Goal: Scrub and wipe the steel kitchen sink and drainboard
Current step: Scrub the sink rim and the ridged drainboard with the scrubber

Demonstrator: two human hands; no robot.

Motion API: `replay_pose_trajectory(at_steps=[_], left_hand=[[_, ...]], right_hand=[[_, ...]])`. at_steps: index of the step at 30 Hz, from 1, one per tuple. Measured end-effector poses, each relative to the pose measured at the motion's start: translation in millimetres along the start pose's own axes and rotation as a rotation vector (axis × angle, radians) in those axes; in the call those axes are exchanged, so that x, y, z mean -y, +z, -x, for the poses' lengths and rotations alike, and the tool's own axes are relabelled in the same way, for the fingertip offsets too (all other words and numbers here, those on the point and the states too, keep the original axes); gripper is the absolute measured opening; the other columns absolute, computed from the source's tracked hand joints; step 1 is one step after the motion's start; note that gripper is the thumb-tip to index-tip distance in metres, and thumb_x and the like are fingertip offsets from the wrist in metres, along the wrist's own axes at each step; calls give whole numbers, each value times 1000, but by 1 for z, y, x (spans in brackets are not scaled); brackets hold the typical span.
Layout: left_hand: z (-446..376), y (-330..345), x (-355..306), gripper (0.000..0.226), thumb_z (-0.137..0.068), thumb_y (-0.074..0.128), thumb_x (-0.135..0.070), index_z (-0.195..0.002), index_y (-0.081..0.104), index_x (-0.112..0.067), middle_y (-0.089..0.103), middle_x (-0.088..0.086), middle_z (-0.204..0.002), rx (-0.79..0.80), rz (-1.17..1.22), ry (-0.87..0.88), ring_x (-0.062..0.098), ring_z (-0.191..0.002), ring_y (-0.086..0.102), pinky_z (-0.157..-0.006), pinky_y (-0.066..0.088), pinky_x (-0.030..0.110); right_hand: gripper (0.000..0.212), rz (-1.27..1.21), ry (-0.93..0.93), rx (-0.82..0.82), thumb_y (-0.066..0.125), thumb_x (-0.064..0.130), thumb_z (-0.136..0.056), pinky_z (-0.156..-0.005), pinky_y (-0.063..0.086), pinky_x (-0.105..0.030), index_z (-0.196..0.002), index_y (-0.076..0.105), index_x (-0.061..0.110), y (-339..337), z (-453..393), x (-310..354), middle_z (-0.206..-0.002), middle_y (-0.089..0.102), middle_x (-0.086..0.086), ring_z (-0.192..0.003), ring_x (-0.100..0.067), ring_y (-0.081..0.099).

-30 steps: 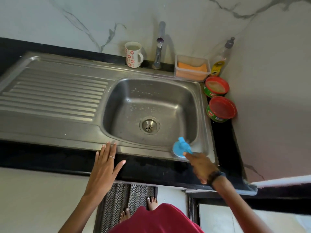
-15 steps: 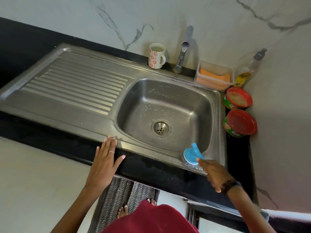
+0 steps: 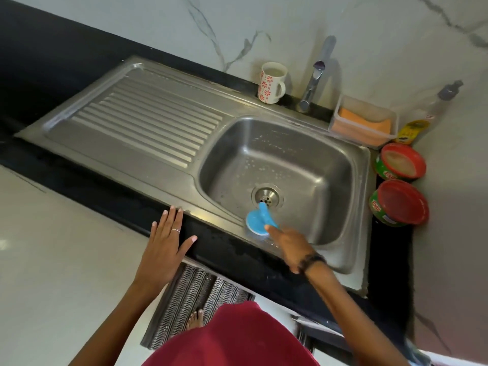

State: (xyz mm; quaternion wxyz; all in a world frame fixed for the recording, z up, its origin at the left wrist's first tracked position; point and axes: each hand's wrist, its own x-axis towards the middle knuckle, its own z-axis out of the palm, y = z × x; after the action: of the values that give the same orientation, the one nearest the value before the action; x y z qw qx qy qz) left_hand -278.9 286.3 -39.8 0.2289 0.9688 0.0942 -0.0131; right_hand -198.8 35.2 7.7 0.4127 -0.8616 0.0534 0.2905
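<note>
The steel sink has a drain near its front, and the ribbed drainboard lies to its left. My right hand holds a round blue scrubber by its handle against the sink's front rim. Water drops speckle the basin's back wall. My left hand rests flat, fingers spread, on the black counter edge in front of the drainboard.
A flowered mug and the tap stand behind the basin. A clear tub with an orange sponge, a soap bottle and two red-rimmed round tubs sit at the right by the wall. A striped mat lies on the floor.
My right hand has slid the scrubber leftwards along the sink's front rim, from the front right corner to in front of the drain. The view has tilted. My left hand stays put.
</note>
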Motion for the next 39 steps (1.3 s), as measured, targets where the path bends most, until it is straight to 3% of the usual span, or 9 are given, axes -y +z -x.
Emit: replay_pose_trajectory(at_steps=[5, 7, 10, 13, 18, 24, 28, 33, 39], left_hand=[[-1, 1, -5, 69, -95, 37, -40, -147, 3, -13, 0, 3, -156, 6, -44, -43, 9, -138, -14, -111, -10, 28], [0, 2, -8, 69, -94, 35, -42, -147, 2, -12, -1, 4, -156, 1, -50, -58, 10, -138, -15, -111, -10, 28], [6, 4, -13, 80, -89, 25, -63, -146, 3, -11, -1, 2, -155, -15, -39, -66, 14, -140, -12, -112, -9, 32], [14, 10, -11, 96, -76, -2, -78, -145, 2, -11, -5, -2, -151, -34, -50, -76, 15, -140, -12, -113, -9, 34], [19, 6, -14, 93, -74, 4, -71, -145, 1, -11, -9, -1, -150, -59, -70, -155, 13, -138, -16, -111, -11, 31], [23, 6, -6, 89, -75, 6, -67, -145, 1, -11, -11, -4, -148, -81, -49, -195, 13, -137, -16, -111, -10, 31], [21, 5, -3, 72, -95, 34, -51, -146, 6, -8, -4, 4, -154, -84, -30, -207, 15, -138, -14, -113, -7, 33], [20, -1, 4, 69, -95, 29, -49, -147, 2, -12, -11, 1, -153, -86, -13, -217, 12, -136, -19, -110, -13, 28], [18, -20, 34, 70, -96, 33, -47, -147, 0, -11, -10, 2, -153, -111, 1, -229, 11, -136, -18, -110, -12, 28]], right_hand=[[34, -102, 179, -65, 50, 42, -92, -31, 25, -15, -84, 62, 12, -50, 36, -55, -30, 39, 8, -25, -4, 32], [31, -40, 163, -44, 48, 39, -93, -28, 22, -12, -85, 60, 12, -52, 34, -49, -25, 36, 7, -22, -6, 34], [38, 30, 42, 31, 48, 38, -94, -50, 40, -16, -104, 64, 6, -28, 12, -14, -55, 58, 7, -52, -6, 55], [46, 154, -82, 127, 43, 37, -96, -78, 40, -33, -120, 58, 1, 19, -24, 38, -102, 60, -20, -96, -29, 57], [49, 231, -222, 195, 39, 43, -95, -64, 37, -29, -118, 54, 1, 69, -40, 94, -91, 53, -10, -76, -23, 51], [39, 128, -163, 105, 41, 41, -96, -51, 32, -24, -101, 61, 8, 16, 0, 20, -63, 47, 1, -54, -12, 42], [33, 86, -83, 75, 43, 40, -95, -46, 27, -21, -85, 57, 12, -16, 30, -7, -54, 37, 3, -47, -10, 32], [42, 225, -115, 108, 39, 38, -98, -59, 40, -28, -112, 58, 3, 20, 8, 38, -81, 56, -9, -70, -22, 53], [46, 273, -228, 228, 34, 35, -99, -93, 41, -39, -128, 47, 1, 114, -45, 150, -125, 53, -20, -113, -34, 52]])
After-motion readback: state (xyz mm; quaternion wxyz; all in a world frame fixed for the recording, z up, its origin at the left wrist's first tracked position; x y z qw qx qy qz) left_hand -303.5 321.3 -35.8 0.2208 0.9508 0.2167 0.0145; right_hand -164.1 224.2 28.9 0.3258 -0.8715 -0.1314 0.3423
